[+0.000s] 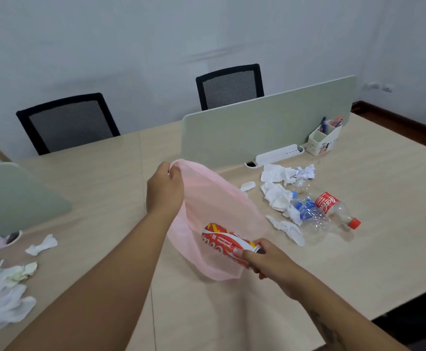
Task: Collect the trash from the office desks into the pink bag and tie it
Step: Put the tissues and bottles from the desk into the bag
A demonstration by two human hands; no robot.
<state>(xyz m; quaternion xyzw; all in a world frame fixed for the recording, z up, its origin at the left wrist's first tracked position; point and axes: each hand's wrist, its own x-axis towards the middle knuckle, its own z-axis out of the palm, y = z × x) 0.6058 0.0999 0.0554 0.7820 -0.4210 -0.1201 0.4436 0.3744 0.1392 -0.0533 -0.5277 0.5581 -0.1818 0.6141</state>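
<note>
Two hands busy: left hand (165, 190) pinches rim of pink bag (214, 211), holding it up over desk (358, 262); right hand (265, 259) curls round end of red can (225, 243) — partial Coca-Cola script readable. Can lies against bag's open side; inside or not, cannot tell. Right of bag on desk: crumpled tissues (277, 196), clear bottle (308, 211) with blue label, Coca-Cola bottle (333, 205) — red cap. Pen holder (324, 141) holds pens (323, 124).
</note>
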